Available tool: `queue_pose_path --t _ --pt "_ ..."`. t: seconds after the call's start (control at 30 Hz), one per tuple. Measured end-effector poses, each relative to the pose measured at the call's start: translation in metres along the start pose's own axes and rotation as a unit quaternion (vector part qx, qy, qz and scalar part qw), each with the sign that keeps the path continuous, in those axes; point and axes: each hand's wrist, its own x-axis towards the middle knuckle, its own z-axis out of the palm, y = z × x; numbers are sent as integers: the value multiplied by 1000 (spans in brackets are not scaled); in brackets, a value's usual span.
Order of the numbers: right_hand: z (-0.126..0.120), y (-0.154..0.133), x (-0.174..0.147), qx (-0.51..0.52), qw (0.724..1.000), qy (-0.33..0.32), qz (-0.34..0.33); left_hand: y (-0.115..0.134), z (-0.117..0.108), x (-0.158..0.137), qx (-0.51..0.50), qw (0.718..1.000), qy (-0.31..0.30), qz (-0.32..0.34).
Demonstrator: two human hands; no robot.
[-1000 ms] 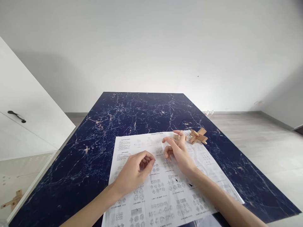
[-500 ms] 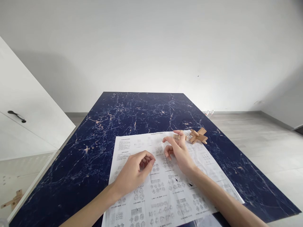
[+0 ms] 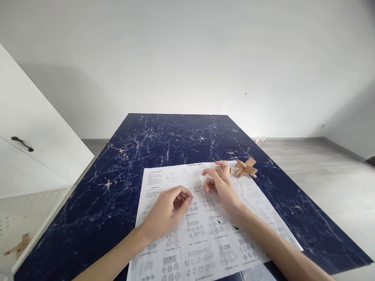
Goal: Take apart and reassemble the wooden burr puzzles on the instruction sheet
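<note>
A large printed instruction sheet [image 3: 181, 249] with rows of small diagrams lies on the dark blue marbled table. My left hand [image 3: 168, 208] rests over its left half, fingers curled toward the thumb, and nothing shows between them. To the right, my right hand [image 3: 221, 185] is over the sheet with its fingers bent but spread apart, holding nothing visible. A pale wooden piece [image 3: 230, 170] is partly hidden behind that hand's fingers. Just beyond, at the sheet's top right corner, sits a cross-shaped wooden interlocking puzzle [image 3: 246, 168].
The marbled table [image 3: 175, 136] reaches back toward a white wall. Another wooden piece [image 3: 19, 248] shows at the lower left, beside the table. A white cabinet with a black handle [image 3: 22, 143] stands at left. Small clear objects [image 3: 259, 139] are on the floor behind the right edge.
</note>
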Motion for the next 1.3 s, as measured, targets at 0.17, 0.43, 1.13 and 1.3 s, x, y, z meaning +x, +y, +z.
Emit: queue_pose_path --t 0.17,0.43,1.13,1.3 --pt "0 -1 -1 2 1000 1 2 0 0 0 1 1000 1 -1" --pt "1 -3 0 1 1000 6 -6 4 0 -1 6 1000 -1 -2" --pt "-2 -3 3 17 1000 11 15 5 0 0 10 1000 -4 1" --pt "-1 -3 2 10 1000 17 5 3 0 0 6 1000 -8 1"
